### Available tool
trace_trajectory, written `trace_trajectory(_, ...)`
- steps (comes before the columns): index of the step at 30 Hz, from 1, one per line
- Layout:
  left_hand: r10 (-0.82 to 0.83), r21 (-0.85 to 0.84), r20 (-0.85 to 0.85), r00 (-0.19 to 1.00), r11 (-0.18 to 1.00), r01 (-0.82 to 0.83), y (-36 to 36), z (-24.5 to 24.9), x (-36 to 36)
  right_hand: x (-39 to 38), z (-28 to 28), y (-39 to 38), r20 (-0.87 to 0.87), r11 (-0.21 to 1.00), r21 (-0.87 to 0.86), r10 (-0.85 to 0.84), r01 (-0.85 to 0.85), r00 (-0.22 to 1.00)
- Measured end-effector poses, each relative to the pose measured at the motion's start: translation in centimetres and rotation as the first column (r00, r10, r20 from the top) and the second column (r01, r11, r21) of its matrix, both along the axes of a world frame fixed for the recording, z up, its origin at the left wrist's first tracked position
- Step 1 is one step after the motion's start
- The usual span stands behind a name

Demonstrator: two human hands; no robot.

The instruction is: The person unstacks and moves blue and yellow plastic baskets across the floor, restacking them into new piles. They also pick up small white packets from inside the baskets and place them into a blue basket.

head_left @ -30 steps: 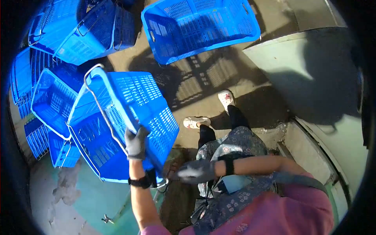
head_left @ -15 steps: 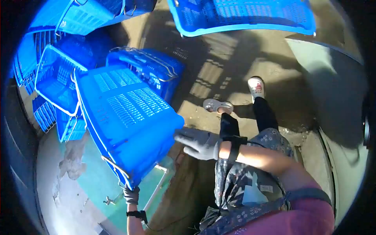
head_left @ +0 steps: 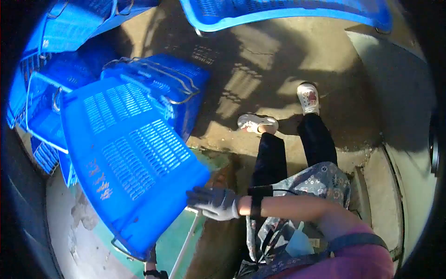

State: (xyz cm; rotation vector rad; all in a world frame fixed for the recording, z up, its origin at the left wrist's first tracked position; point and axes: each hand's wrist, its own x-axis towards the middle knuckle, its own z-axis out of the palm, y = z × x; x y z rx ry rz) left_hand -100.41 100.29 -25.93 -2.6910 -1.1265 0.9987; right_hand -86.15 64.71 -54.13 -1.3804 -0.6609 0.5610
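Blue crate (head_left: 125, 158) is flipped, its slotted base facing me, long axis running from far-left down towards my feet. It sits left of my right hand (head_left: 214, 203), whose fingers are stretched out flat against the near corner, not curled. My left hand (head_left: 149, 264) is tucked under the low end; I cannot tell its grip.

You have almost nothing to read here. The only writing in front of you is a few reddish-orange marks on the slotted bottom of the big blue basket (head_left: 134, 158), the one whose underside faces you. The marks sit in two short clusters near its lower left edge, just beside the rows of slots. They are small, slanted and bent by the lens, so you cannot make out a single letter or number.
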Motion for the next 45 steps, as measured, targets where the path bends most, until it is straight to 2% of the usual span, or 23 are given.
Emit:
trace_trajectory(6,0.051,0.026,0.009,0.999,0.998,-0.051,-1.6,-1.9,1.6,-2.2,-2.7,0.0,-0.091,0.997,0.069,0.05,-0.044,0.995)
trace_trajectory(8,0.053,0.039,0.017,0.998,0.998,-0.054,-2.0,-2.2,2.0,-2.7,-3.3,-0.2,-0.201,0.986,0.127,0.129,-0.105,0.971)
trace_trajectory(9,0.056,0.044,0.02,0.998,0.997,-0.057,-2.3,-2.1,2.1,-2.6,-3.7,-0.2,-0.187,0.984,0.127,0.145,-0.122,0.972)
trace_trajectory(13,0.067,0.052,0.026,0.997,0.996,-0.068,-3.2,-1.7,1.9,-2.3,-4.3,-0.9,-0.289,0.982,0.181,0.097,-0.046,0.952)
trace_trajectory(15,0.072,0.05,0.028,0.997,0.996,-0.073,-3.3,-1.5,1.6,-2.2,-4.3,-1.3,-0.212,0.988,0.092,0.143,-0.126,0.967)
trace_trajectory(18,0.078,0.044,0.043,0.996,0.996,-0.08,-3.5,-1.2,1.2,-3.2,-4.1,-1.1,-0.203,0.973,0.061,0.229,-0.221,0.952)
trace_trajectory(22,0.09,0.049,0.058,0.994,0.994,-0.093,-3.7,-0.8,0.8,-5.4,-4.7,-1.1,-0.238,0.986,0.106,0.148,-0.126,0.96)
trace_trajectory(24,0.09,0.049,0.065,0.994,0.994,-0.093,-3.8,-0.6,0.7,-5.1,-5.0,-1.4,-0.238,0.943,0.087,0.333,-0.322,0.912)
trace_trajectory(25,0.093,0.052,0.064,0.994,0.994,-0.096,-3.8,-0.5,0.7,-4.0,-5.1,-1.9,-0.252,0.942,0.09,0.335,-0.322,0.908)
trace_trajectory(27,0.099,0.052,0.052,0.994,0.993,-0.101,-3.8,-0.2,0.8,-2.9,-5.1,-2.5,-0.52,0.811,0.159,0.554,-0.564,0.65)
trace_trajectory(28,0.098,0.054,0.042,0.994,0.994,-0.1,-3.9,-0.1,0.9,-4.5,-5.3,-1.8,-0.54,0.81,0.175,0.554,-0.559,0.634)
trace_trajectory(30,0.102,0.062,0.025,0.994,0.993,-0.104,-4.2,-0.1,1.4,-7.3,-6.2,-0.7,-0.304,0.97,-0.008,0.228,-0.242,0.925)
trace_trajectory(31,0.102,0.07,0.012,0.995,0.992,-0.103,-4.3,0.1,1.8,-8.0,-6.5,-0.4,-0.324,0.972,0.007,0.225,-0.235,0.919)
trace_trajectory(33,0.098,0.08,-0.002,0.995,0.992,-0.098,-4.7,0.5,2.5,-8.2,-7.2,-0.1,-0.498,0.98,-0.021,0.163,-0.2,0.852)
trace_trajectory(34,0.101,0.084,-0.008,0.995,0.991,-0.1,-4.9,0.7,2.9,-7.8,-7.2,-0.3,-0.508,0.982,-0.011,0.156,-0.188,0.847)
trace_trajectory(36,0.09,0.091,-0.021,0.996,0.992,-0.088,-5.4,1.0,3.6,-6.5,-7.4,-0.7,-0.4,0.967,-0.041,0.215,-0.252,0.891)
trace_trajectory(37,0.086,0.095,-0.023,0.996,0.992,-0.083,-5.6,1.1,3.9,-7.0,-7.3,-0.5,-0.403,0.97,-0.032,0.206,-0.239,0.891)
trace_trajectory(39,0.079,0.094,-0.021,0.997,0.993,-0.077,-5.8,1.3,3.9,-7.7,-7.0,-0.3,-0.319,0.992,-0.118,-0.007,-0.032,0.948)
trace_trajectory(40,0.071,0.089,-0.012,0.997,0.994,-0.069,-5.7,1.3,3.9,-7.6,-7.1,-0.3,-0.308,0.993,-0.119,-0.02,-0.018,0.951)
trace_trajectory(45,0.058,0.046,0.039,0.998,0.997,-0.06,-4.7,1.8,2.8,-6.9,-7.6,-0.8,-0.306,0.995,-0.054,0.063,-0.083,0.95)
